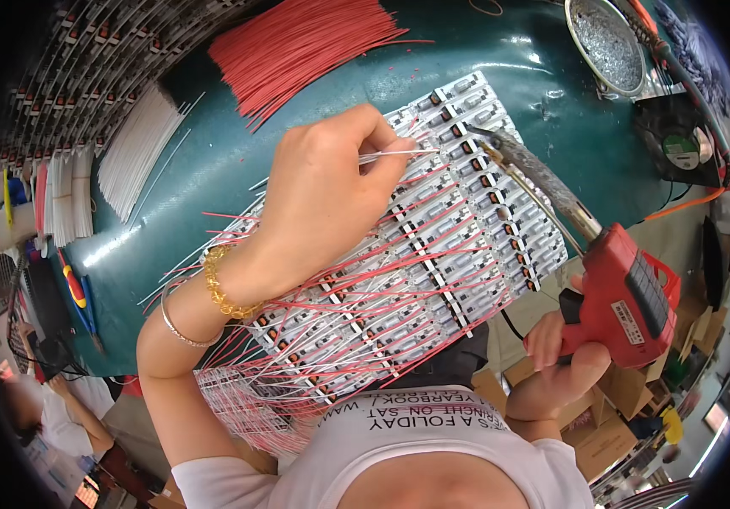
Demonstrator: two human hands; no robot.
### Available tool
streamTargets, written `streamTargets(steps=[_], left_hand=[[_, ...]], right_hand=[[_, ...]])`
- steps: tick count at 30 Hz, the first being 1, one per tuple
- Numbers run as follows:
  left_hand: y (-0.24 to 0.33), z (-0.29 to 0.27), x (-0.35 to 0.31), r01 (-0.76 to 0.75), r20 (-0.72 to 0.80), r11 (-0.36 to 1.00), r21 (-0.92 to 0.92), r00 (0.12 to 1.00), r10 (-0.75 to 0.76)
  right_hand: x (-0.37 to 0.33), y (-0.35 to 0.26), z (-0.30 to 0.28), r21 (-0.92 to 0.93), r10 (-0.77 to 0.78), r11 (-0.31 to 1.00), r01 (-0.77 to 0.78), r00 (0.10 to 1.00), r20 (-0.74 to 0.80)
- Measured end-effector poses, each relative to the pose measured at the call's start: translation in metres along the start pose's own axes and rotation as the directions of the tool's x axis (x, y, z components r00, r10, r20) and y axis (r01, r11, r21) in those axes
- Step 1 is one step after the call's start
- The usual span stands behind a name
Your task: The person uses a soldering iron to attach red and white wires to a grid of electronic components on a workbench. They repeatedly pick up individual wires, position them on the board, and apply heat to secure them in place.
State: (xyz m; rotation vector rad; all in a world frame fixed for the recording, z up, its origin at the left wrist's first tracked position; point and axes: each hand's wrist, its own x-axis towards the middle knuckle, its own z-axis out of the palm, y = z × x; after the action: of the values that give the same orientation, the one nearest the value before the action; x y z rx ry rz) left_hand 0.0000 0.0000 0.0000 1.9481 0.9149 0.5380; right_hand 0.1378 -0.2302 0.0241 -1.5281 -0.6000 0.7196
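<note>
My left hand (322, 182) is closed in a pinch on a thin white wire (414, 152), whose end lies over a panel of small circuit boards (475, 246). Wrapped round the grip of a red soldering gun (623, 293) are the fingers of my right hand (564, 343). The gun's tip and thin metal feed tube point at the panel's upper part, close to the wire end. Many red and white wires (365, 297) stick out from the rows of boards on the left and lower side. The panel tilts between the table and my lap.
On the green table (187, 191) lie a pile of red wires (305, 51) and a bundle of white wires (140, 148). A round dish of metallic scrap (606, 47) and a black fan (679, 140) stand far right. Tools (81, 297) lie left. Another person (68, 416) sits lower left.
</note>
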Motion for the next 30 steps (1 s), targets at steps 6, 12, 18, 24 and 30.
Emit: streamTargets(steps=[6, 12, 18, 24, 30], left_hand=[[-0.004, -0.006, -0.001, -0.048, -0.018, 0.996, 0.069, 0.999, 0.05], [-0.006, -0.006, -0.001, -0.06, 0.0, 0.996, 0.067, 0.998, 0.06], [-0.005, -0.008, -0.001, -0.059, -0.004, 0.996, 0.062, 0.998, 0.06], [-0.006, -0.006, -0.001, -0.072, -0.012, 0.994, 0.082, 0.997, 0.074], [-0.007, -0.004, -0.001, -0.117, -0.041, 0.991, 0.064, 0.992, 0.12]], right_hand=[[0.003, 0.009, 0.015, 0.002, 0.032, 0.999, -0.032, 0.999, -0.028], [0.002, 0.009, 0.02, -0.039, 0.027, 0.999, -0.029, 0.998, -0.057], [-0.008, 0.026, -0.002, -0.224, -0.054, 0.974, 0.036, 0.996, -0.073], [-0.002, 0.008, 0.022, -0.06, 0.0, 0.998, -0.005, 0.997, -0.075], [-0.002, 0.011, 0.016, -0.041, -0.031, 0.999, 0.029, 0.999, -0.044]])
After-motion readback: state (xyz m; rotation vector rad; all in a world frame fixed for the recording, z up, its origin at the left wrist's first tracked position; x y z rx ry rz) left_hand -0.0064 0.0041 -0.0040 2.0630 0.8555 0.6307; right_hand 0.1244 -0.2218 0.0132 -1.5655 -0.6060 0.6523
